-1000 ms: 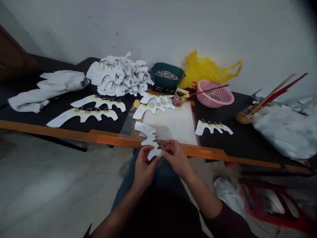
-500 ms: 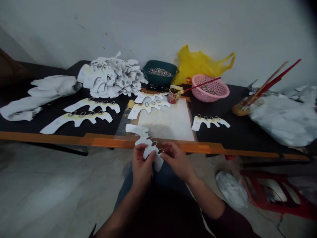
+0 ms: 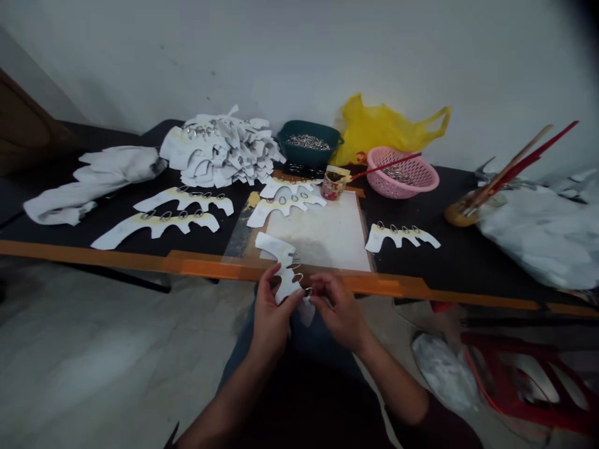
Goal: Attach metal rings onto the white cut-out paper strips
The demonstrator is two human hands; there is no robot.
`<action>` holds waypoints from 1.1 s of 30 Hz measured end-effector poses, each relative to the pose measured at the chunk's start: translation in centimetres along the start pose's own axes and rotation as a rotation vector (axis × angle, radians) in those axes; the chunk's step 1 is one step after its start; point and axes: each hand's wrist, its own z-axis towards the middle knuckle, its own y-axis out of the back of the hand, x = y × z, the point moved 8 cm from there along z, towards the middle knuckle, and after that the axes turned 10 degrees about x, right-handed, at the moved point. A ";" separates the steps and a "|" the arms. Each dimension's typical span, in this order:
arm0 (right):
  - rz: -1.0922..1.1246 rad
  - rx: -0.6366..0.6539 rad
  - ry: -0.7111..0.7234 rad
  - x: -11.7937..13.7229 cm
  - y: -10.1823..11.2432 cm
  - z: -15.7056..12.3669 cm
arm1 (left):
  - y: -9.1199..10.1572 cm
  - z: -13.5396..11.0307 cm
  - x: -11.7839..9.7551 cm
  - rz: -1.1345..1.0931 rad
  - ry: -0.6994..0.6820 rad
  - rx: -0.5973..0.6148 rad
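Note:
Over my lap, at the table's near edge, my left hand grips a white cut-out piece with tabs and metal rings along one side. The piece runs up and away from me onto the orange table edge. My right hand pinches at the piece's lower end, fingers closed at a small metal ring. Both hands touch the same piece. A white work board lies on the table just beyond the hands.
Finished ringed pieces lie left, centre and right. A heap of white cut-outs, a green tub of rings, a pink basket, a glue pot with brush and a yellow bag sit behind.
The piece has been drawn down through my hands, so more of its ringed edge shows above my left thumb. My right fingers have shifted to its lower end. The view has moved slightly.

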 end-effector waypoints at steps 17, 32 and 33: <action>0.266 -0.099 -0.113 -1.9 -0.9 -0.6 | -0.2 0.0 1.5 -0.183 0.076 -0.046; 0.341 0.015 -0.190 -1.5 -0.5 -0.3 | -0.5 -0.6 -0.1 0.195 -0.056 0.043; 0.351 0.024 -0.208 -1.5 -0.5 -0.2 | -0.6 -0.7 -0.3 0.206 -0.068 0.045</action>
